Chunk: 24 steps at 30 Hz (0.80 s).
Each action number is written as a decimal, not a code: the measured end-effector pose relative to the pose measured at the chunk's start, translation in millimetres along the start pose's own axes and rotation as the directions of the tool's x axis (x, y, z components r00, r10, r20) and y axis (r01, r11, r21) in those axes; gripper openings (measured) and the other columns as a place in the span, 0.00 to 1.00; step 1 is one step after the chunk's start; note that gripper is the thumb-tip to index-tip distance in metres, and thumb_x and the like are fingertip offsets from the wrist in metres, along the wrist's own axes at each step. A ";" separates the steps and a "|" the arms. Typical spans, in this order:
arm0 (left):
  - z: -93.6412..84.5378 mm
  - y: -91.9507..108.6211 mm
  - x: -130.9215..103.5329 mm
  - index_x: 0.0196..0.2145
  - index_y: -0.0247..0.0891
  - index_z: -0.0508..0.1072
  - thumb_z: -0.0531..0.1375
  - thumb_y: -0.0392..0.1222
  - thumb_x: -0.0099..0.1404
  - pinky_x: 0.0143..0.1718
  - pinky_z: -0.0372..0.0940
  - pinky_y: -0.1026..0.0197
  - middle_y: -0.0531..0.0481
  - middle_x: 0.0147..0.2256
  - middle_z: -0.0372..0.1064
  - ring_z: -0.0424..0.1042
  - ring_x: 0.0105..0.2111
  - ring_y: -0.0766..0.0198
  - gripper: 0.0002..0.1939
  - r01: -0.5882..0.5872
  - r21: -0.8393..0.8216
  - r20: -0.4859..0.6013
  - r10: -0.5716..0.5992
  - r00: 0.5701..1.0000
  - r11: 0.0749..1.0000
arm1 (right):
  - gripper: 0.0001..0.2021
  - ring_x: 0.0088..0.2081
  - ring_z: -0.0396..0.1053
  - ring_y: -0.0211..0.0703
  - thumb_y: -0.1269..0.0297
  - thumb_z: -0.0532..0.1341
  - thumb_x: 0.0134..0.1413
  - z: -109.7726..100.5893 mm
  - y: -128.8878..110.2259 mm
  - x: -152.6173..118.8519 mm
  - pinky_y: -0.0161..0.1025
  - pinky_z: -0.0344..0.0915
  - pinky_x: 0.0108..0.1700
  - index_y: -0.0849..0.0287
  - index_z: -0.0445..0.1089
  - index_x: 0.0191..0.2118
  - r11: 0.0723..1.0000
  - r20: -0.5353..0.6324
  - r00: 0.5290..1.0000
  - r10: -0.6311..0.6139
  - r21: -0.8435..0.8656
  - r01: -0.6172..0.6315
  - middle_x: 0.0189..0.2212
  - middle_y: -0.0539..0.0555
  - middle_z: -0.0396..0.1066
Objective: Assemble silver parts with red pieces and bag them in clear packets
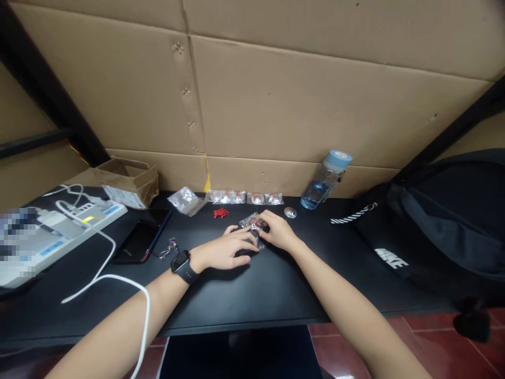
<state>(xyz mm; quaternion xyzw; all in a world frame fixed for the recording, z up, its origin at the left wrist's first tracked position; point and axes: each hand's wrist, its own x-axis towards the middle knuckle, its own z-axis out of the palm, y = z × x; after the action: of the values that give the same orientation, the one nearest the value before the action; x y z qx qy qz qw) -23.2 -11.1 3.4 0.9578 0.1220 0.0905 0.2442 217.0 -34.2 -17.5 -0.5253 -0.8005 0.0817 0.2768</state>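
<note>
At the middle of the black table, my two hands meet over a small clear plastic bag (248, 220) with something red and shiny in it. My left hand (229, 249), below a black watch, lies palm down with fingers stretched out, their tips at the bag's near edge. My right hand (276, 230) is closed, its fingertips pinching at the bag; part of the bag is hidden under the fingers. Behind them runs a row of filled clear packets (232, 197). Red cords (221, 212) lie to the left, and a round clear disc (290, 212) rests to the right.
Empty plastic bags (186, 201) and a cardboard box (128, 181) stand back left, near a phone (142, 237), a keyring (170, 249) and a power strip (59, 245). A white cable (130, 280) crosses above my left forearm. A water bottle (325, 179) and black backpack (442, 226) are right.
</note>
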 end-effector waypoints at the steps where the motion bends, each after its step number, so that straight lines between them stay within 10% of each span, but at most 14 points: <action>1: 0.8 0.2 0.0 0.54 0.54 0.73 0.57 0.42 0.68 0.66 0.40 0.43 0.50 0.53 0.70 0.63 0.60 0.52 0.18 -0.003 0.009 -0.009 0.003 1.000 1.000 | 0.08 0.38 0.68 0.41 0.71 0.62 0.55 2.5 -0.3 1.1 0.36 0.64 0.41 0.54 0.70 0.41 1.000 -0.011 1.000 0.017 -0.012 -0.017 0.37 0.51 0.70; 11: 12.5 -4.7 7.7 0.50 0.44 0.69 0.61 0.44 0.63 0.54 0.55 0.49 0.46 0.50 0.68 0.65 0.51 0.51 0.17 0.264 0.162 -0.382 -0.186 0.905 0.951 | 0.09 0.36 0.70 0.40 0.67 0.60 0.61 -25.3 23.7 -3.2 0.36 0.68 0.36 0.54 0.73 0.45 0.954 0.070 0.996 -0.047 0.300 0.023 0.42 0.55 0.71; 24: 17.5 -9.6 12.6 0.39 0.44 0.76 0.55 0.45 0.72 0.51 0.50 0.47 0.48 0.44 0.77 0.69 0.49 0.54 0.10 0.355 0.114 -0.473 -0.263 0.841 0.928 | 0.06 0.42 0.72 0.44 0.59 0.68 0.56 -14.8 31.2 -0.2 0.39 0.68 0.42 0.54 0.80 0.34 0.947 0.066 0.996 -0.054 0.320 0.030 0.42 0.55 0.74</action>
<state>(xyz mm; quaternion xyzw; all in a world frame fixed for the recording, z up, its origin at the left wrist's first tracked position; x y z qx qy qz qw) -9.0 -7.2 -15.0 0.8974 0.3369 0.2562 0.1245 249.8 -23.2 -18.4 -0.4530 -0.7975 0.2235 0.3299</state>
